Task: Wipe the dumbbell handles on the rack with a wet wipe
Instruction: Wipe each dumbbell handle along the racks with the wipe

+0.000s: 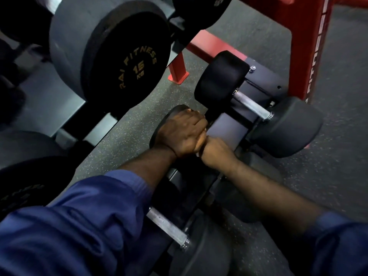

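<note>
A: Fingers?

B: Left hand (181, 134): knuckles up, fingers (199, 120) curled down tight by the inner face of the middle dumbbell's head (164, 124). Right hand (216, 152): also curled into a fist, butted against the left.

A: Gripping what?

B: Both are wrapped over the spot where that dumbbell's handle runs. The handle itself is fully covered and the fingertips are hidden underneath.

A: Wipe?

B: Only a pale sliver (197, 154) at the seam between the two hands. Can't tell if that's it.

A: Surroundings?

B: Grey rack tray (229, 126) just past the knuckles. Far dumbbell (221, 76) is next slot out, its steel handle (251, 105) bare. Near dumbbell's handle (167, 226) is bare too, under the left forearm. Blue sleeves (89, 216) are pushed up both arms. 15 kg dumbbell (127, 62) sits on the upper tier to the left, red frame (310, 46) on the right, speckled floor (249, 36) beneath.
</note>
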A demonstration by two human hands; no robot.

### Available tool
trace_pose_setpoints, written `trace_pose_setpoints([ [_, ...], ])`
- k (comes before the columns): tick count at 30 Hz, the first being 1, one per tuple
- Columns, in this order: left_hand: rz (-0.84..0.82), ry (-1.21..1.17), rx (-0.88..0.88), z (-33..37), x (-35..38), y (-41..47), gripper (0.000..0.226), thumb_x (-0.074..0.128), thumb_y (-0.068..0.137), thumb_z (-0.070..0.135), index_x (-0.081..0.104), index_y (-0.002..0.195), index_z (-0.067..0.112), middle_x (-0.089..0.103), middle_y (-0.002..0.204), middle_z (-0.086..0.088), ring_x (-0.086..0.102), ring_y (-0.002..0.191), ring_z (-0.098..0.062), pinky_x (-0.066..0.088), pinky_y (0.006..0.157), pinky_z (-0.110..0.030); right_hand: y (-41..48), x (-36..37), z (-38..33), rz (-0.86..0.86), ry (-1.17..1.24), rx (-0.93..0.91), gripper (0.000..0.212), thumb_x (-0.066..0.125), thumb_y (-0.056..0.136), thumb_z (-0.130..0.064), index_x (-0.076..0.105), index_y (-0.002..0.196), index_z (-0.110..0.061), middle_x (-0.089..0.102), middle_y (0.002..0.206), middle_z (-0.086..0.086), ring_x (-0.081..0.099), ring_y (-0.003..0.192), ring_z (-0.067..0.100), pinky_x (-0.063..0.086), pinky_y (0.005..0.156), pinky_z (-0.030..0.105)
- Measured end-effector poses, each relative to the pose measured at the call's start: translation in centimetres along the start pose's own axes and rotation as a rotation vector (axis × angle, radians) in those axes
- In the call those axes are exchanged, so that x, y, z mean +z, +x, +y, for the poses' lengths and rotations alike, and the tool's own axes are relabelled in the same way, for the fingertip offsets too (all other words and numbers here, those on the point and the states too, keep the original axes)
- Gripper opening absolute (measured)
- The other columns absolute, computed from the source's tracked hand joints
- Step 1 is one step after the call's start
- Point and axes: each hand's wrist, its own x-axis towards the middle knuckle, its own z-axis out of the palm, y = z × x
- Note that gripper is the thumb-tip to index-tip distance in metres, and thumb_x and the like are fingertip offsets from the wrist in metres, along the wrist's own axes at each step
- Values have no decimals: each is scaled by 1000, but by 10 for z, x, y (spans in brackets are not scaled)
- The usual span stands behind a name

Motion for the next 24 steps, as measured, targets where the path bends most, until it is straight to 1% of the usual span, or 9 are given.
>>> trace_pose_setpoints([
  [2, -10, 6, -9, 0, 0, 0, 32, 48, 98, 30, 73, 107, 11, 73, 110, -9, 67, 105, -33, 44, 108, -45, 8, -9, 0, -48, 71, 60, 38, 54, 101, -35, 61, 128, -9, 63, 132, 17, 59, 120, 39, 47, 90, 35],
  [4, -20, -1, -7, 0, 0, -1, 32, 48, 98, 30, 72, 107, 11, 73, 110, -9, 67, 105, -33, 44, 108, -44, 4, -8, -2, -51, 137, 81, 36, 56, 100, -34, 62, 128, -11, 64, 132, 15, 59, 121, 38, 45, 88, 31],
  [6, -33, 3, 2, 0, -1, -1, 31, 50, 97, 30, 72, 107, 11, 73, 111, -9, 67, 105, -33, 43, 108, -44, -6, 4, -1, 37, 232, 82, 31, 57, 98, -27, 61, 126, -14, 67, 124, 15, 62, 114, 40, 50, 89, 35],
  [9, -27, 0, 3, -1, -3, 0, 31, 53, 93, 29, 73, 106, 9, 73, 111, -11, 67, 106, -33, 44, 106, -44, -22, 32, -3, 245, 347, 158, 57, 58, 87, -7, 46, 139, -24, 70, 108, 20, 64, 100, 45, 50, 78, 42],
  [12, 24, -8, 3, 0, -2, -3, 32, 51, 94, 28, 74, 105, 8, 74, 110, -12, 68, 106, -34, 46, 104, -44, -20, 45, -3, 380, 267, 167, 46, 58, 87, -18, 50, 129, -33, 72, 98, 18, 65, 93, 45, 50, 72, 43],
  [15, 43, -15, 5, 0, -1, -2, 30, 52, 95, 27, 74, 104, 8, 74, 108, -11, 69, 104, -34, 47, 103, -45, -8, 36, 2, 331, 307, 162, 22, 54, 92, -26, 59, 113, -25, 71, 100, 19, 65, 93, 45, 47, 68, 39],
  [17, 45, -25, -4, 0, -1, -2, 29, 54, 94, 25, 74, 104, 8, 74, 108, -12, 69, 104, -34, 48, 103, -45, -3, 30, 3, 261, 252, 139, 18, 53, 91, -24, 64, 104, -19, 72, 102, 18, 66, 94, 44, 50, 70, 40],
  [21, 40, -35, -5, 0, 1, 0, 31, 55, 91, 25, 74, 106, 6, 75, 112, -13, 69, 107, -34, 49, 104, -46, 1, 36, 0, 147, 40, -1, 33, 43, 80, -31, 63, 102, -17, 72, 92, 14, 67, 83, 42, 57, 72, 43],
  [24, 45, -36, 0, -2, 3, -2, 30, 57, 89, 24, 75, 106, 8, 75, 113, -11, 69, 108, -33, 47, 105, -45, 8, 29, 2, 81, 23, -25, 44, 36, 86, -39, 63, 111, -16, 71, 105, 13, 68, 95, 40, 56, 79, 40],
])
